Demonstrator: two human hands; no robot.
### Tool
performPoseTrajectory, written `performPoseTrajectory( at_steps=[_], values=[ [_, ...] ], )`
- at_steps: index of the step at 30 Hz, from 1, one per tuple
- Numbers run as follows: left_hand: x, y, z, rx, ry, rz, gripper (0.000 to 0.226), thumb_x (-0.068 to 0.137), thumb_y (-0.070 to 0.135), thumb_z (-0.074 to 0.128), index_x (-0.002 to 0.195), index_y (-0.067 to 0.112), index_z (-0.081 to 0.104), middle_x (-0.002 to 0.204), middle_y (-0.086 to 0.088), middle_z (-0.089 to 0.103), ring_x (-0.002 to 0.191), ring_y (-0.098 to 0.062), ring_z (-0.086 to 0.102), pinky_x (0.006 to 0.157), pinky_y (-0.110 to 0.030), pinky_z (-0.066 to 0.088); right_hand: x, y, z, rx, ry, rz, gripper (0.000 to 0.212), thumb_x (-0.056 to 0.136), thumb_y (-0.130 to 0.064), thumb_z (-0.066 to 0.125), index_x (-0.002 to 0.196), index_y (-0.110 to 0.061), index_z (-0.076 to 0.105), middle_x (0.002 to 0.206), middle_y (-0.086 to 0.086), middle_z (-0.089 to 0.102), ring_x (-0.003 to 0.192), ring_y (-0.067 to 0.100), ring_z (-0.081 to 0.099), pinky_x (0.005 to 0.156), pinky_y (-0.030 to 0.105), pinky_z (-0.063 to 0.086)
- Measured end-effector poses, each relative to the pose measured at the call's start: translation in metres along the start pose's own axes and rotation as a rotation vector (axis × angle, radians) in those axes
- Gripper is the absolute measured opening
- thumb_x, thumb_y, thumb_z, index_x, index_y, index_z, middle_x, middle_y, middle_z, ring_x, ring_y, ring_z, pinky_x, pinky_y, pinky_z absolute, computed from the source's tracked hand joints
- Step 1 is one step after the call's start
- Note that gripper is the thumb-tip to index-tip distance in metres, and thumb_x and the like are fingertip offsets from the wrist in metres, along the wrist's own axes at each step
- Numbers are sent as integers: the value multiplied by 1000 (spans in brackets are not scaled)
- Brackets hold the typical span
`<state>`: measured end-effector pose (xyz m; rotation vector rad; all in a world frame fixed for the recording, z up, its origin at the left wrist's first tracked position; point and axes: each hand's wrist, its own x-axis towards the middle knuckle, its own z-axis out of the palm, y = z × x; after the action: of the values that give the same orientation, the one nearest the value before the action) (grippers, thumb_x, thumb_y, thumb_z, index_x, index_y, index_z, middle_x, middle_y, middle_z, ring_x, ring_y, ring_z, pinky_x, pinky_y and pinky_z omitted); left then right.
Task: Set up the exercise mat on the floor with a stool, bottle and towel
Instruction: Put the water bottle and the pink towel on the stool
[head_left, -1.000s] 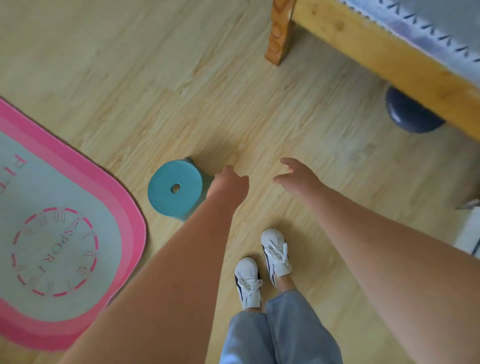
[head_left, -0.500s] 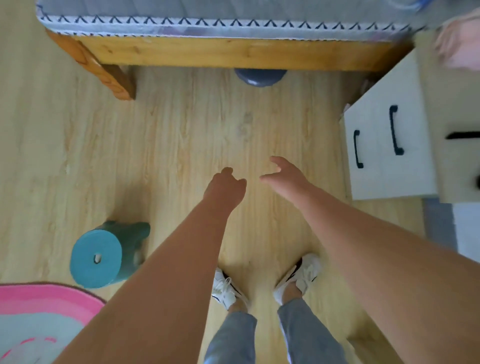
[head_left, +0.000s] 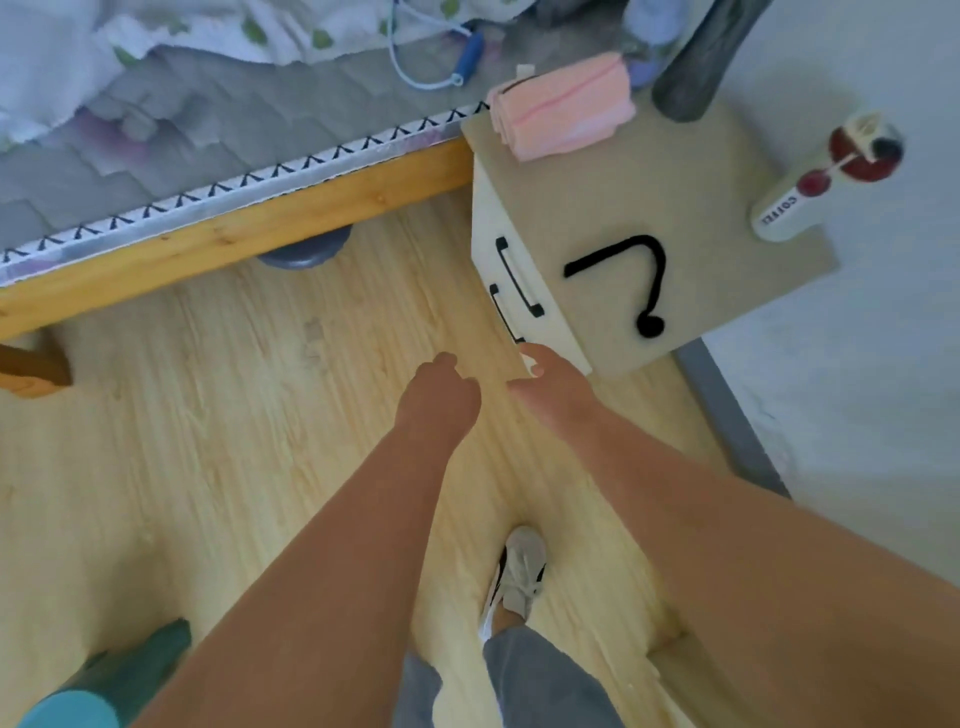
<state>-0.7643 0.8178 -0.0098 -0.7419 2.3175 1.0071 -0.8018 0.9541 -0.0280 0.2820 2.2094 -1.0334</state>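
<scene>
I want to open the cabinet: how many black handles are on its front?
2: upper handle near the top of the cabinet; lower handle beneath it, by the right hand. Others may be hidden.

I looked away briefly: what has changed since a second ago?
The person has turned from the mat toward the bedside cabinet, bringing the pink towel and bottle on it into view. The teal stool has slipped to the lower left corner; the mat is out of view. The left hand and right hand stay empty.
</scene>
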Motion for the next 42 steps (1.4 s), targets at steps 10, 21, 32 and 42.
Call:
performPoseTrajectory(
  at_steps=[10, 21, 32, 42],
  values=[
    [11, 100, 38, 42, -69, 171, 47, 99, 24, 39, 144, 16, 35, 145, -8, 40, 126, -24, 45, 93, -30, 36, 7, 42, -102, 220, 225, 68, 51, 87, -21, 59, 137, -27, 47, 117, -1, 56, 92, 12, 59, 66, 18, 42],
    [48, 224, 77, 26, -215, 289, 44, 96, 22, 47, 139, 14, 43, 137, -8, 51, 117, -24, 53, 90, -29, 41, 45, 63, -200, 393, 446, 163, 70, 85, -18, 61, 146, -21, 28, 92, 1, 60, 83, 16, 58, 69, 24, 42],
    [114, 374, 129, 5, -259, 443, 57, 98, 10, 43, 150, 10, 20, 150, -12, 36, 134, -26, 40, 100, -29, 37, 118, 70, -327, 379, 578, 109, 75, 86, -11, 63, 149, -22, 25, 141, 4, 48, 117, 23, 52, 96, 33, 42],
    [125, 397, 147, -98, -302, 511, 47, 94, 8, 48, 140, 16, 41, 135, -3, 53, 120, -21, 51, 89, -25, 37, 142, 59, -339, 388, 556, 14, 65, 85, -10, 64, 142, -21, 34, 126, -3, 55, 114, 18, 52, 88, 27, 41]
  ],
)
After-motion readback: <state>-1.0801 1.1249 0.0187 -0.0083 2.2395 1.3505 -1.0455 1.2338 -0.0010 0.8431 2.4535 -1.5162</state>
